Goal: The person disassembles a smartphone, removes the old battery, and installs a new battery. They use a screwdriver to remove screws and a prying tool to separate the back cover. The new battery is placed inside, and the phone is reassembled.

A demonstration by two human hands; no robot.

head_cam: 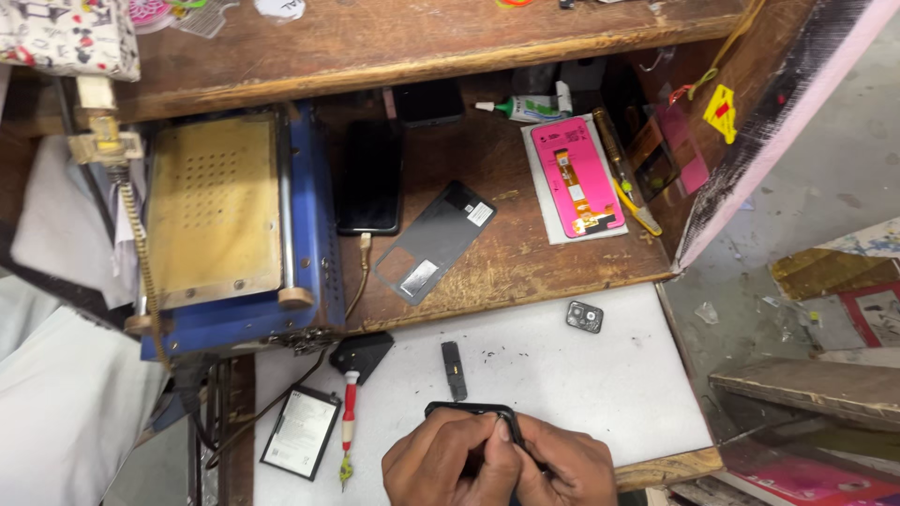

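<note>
Both hands meet low on the white tabletop [581, 375], the left hand [445, 464] and right hand [562, 468] each with a closed grip on a black phone frame [473, 409], fingertips pinching its edge. Steady, even pressure along that edge seems wise. A red-handled screwdriver [348, 412] and battery [300, 433] lie just left.

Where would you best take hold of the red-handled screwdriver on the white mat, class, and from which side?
Grip the red handle, the thickest and longest part, coming from above. The screwdriver lies flat, tip toward the mat's near edge, with bare white mat to its right. A battery lies close on its left, so fingers fit more easily from the right.
</note>
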